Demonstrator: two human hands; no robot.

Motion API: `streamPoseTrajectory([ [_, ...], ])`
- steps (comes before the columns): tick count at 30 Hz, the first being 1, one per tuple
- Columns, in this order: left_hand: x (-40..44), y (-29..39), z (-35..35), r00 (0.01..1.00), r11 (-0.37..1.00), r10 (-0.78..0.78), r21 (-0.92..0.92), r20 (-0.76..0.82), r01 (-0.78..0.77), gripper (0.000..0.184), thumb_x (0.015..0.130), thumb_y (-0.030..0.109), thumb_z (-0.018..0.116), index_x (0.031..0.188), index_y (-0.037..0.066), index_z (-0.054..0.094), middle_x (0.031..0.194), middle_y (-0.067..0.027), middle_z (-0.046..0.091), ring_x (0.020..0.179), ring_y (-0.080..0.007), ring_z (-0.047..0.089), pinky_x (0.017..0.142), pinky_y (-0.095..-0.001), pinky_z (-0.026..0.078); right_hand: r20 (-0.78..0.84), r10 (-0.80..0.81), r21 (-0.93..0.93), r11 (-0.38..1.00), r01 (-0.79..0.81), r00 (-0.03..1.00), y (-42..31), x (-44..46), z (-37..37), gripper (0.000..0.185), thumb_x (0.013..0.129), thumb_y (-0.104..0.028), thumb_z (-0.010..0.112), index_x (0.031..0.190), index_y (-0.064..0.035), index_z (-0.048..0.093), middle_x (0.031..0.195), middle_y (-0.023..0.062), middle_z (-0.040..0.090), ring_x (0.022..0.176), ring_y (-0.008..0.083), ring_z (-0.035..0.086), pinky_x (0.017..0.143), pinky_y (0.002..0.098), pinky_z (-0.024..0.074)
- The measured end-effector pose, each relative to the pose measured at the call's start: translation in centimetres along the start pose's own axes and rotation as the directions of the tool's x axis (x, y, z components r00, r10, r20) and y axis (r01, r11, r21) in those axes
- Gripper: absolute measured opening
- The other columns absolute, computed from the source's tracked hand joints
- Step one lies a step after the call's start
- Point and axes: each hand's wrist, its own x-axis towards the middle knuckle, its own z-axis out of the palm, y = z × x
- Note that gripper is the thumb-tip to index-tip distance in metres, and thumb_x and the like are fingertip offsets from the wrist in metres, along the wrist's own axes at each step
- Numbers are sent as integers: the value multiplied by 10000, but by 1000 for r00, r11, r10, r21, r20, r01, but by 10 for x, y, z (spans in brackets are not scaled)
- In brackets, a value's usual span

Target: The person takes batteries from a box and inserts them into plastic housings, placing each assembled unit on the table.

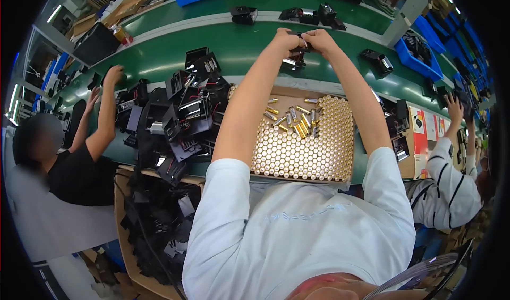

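Both my arms reach forward over the green bench. My left hand [286, 39] and my right hand [320, 39] are closed close together on a small black plastic part [302, 37], most of it hidden by the fingers. Just below them is a black housing with a shiny metal-looking piece [294, 62]; whether it joins the held part I cannot tell. Between my forearms stands a shallow cardboard box [297, 91] packed with upright batteries [297, 156]. Several loose gold-and-silver batteries [303, 124] lie on their sides at its far part.
Black housings [186, 114] with wires pile up left of the box, and more [377, 61] lie along the bench [159, 50]. A carton of black parts [159, 236] stands lower left. Blue bins [419, 55] sit beyond. Co-workers [79, 151] work on both sides.
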Motion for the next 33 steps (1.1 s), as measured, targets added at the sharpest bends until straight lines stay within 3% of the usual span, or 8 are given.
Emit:
streamPoseTrajectory([
  [4,55,-11,-38,988,842,154,520,23,-143,497,702,-14,736,1162,-52,550,926,-182,654,732,-243,675,576,-386,577,-20,-139,-468,876,114,990,3,-1,8,351,868,-255,660,1036,52,685,937,166,713,842,249,706,756,353,564],
  [7,8,42,-89,981,203,103,962,163,-182,423,778,286,655,1018,-62,664,878,-162,682,703,-257,652,603,-404,548,-25,-386,-716,651,253,922,-22,-50,21,310,830,-250,635,983,9,708,917,199,703,890,375,674,865,410,529],
  [11,0,83,-212,993,-109,48,989,106,-100,285,806,192,530,905,-31,679,821,-185,682,724,-283,684,626,-451,537,245,-336,-533,737,416,910,-57,-134,32,272,835,-237,629,969,-15,711,902,187,705,856,349,679,818,405,532],
  [13,-41,99,-257,977,-140,-159,983,-144,122,342,852,268,561,950,-36,680,895,-216,689,800,-294,694,668,-454,549,350,-270,-561,706,431,897,-61,-169,36,251,844,-215,627,971,-12,702,885,184,704,835,331,681,788,399,531],
  [15,-96,108,-267,846,-247,-356,913,-396,323,522,885,432,593,1128,-26,646,1010,-258,672,834,-308,693,693,-482,556,453,-163,-602,669,436,877,-52,-186,36,272,822,-210,634,954,22,690,870,197,695,831,345,676,777,410,529],
  [16,-94,91,-291,640,-337,-455,785,-619,519,651,850,511,639,1243,-5,588,1198,-235,626,888,-337,693,779,-420,565,491,-118,-591,682,430,863,-47,-192,38,288,812,-217,642,945,35,685,861,201,691,830,353,673,777,414,527],
  [28,-98,17,-365,714,73,-470,783,-520,618,850,802,703,581,1315,26,542,1212,-199,599,1035,-327,624,844,-442,513,548,189,-761,516,392,815,-37,-211,50,298,720,-267,714,770,27,714,779,195,692,755,339,690,720,419,563],
  [33,-97,4,-363,768,441,-545,665,-336,603,571,848,430,704,1178,-20,584,1059,-154,674,869,-262,671,725,-417,529,585,185,-741,519,427,790,-22,-216,51,266,701,-224,724,703,37,676,694,196,670,706,324,684,674,418,557],
])
